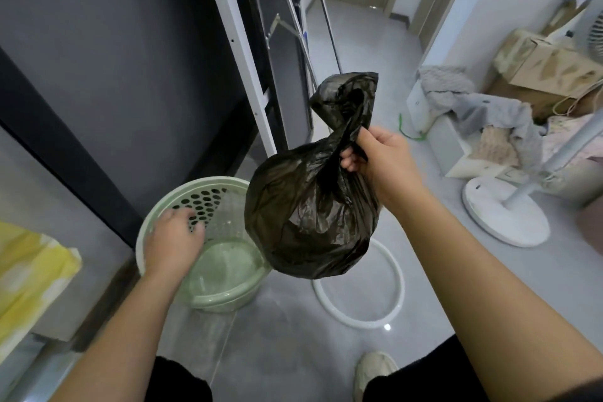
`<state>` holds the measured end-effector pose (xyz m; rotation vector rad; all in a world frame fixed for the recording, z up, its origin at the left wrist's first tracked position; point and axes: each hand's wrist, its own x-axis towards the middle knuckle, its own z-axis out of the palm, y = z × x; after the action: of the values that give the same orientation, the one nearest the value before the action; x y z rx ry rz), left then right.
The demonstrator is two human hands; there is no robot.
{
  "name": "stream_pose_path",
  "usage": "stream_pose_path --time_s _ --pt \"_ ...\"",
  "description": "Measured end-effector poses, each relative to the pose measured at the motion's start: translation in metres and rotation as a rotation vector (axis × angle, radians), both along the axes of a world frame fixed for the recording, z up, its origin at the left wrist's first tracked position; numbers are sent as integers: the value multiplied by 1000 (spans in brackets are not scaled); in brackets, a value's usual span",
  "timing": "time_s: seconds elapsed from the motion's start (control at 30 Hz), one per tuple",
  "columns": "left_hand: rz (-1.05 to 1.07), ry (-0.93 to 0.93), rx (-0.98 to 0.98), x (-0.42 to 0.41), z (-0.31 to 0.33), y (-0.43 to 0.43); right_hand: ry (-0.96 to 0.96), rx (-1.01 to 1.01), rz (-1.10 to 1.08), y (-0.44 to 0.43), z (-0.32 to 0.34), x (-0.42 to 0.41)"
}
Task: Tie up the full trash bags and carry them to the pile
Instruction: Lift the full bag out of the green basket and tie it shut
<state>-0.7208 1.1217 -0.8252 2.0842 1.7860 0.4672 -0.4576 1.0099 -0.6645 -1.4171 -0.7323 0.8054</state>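
A full dark trash bag (pixel 310 206) hangs in the air at the centre, its neck gathered and twisted. My right hand (pixel 375 160) is shut on that neck and holds the bag up, clear of the floor. Below and to the left stands a pale green perforated bin (pixel 156 222) with nothing in it but a shiny bottom. My left hand (pixel 173 238) reaches down over the bin's near rim, blurred, fingers loosely spread, with nothing visibly in it.
A white ring (pixel 396 274) lies on the grey floor right of the bin. A white fan base (pixel 502 212) stands at the right, with cardboard boxes (pixel 548 68) and grey cloth (pixel 483 104) behind. A dark wall panel (pixel 114 59) and white frame (pixel 235 42) rise behind the bin.
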Motion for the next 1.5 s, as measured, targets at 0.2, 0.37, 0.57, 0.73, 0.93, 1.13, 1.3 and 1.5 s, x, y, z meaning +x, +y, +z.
stream_pose_path --time_s 0.2,0.37,0.57,0.73,0.93,1.13,1.3,1.5 --pt "-512 242 -270 70 -8 -44 -63 -59 -58 -23 -7 19" --pt "-520 424 -185 89 -21 -50 -142 -187 -58 -32 -29 29" --pt "-461 379 -136 95 -9 -52 -215 -402 5 -50 -59 37" --pt "-639 -285 -143 122 31 -83 -302 -548 61 -59 -77 40" --pt "-599 -232 -128 141 16 -95 -388 -591 213 -53 -80 31" --pt "-568 -425 -272 132 6 -76 -535 -598 358 -58 -80 36" --pt "-506 -717 -604 140 10 -81 -787 -560 561 -68 -80 39" --pt "-650 -554 -512 149 5 -87 -949 -450 678 -74 -82 43"
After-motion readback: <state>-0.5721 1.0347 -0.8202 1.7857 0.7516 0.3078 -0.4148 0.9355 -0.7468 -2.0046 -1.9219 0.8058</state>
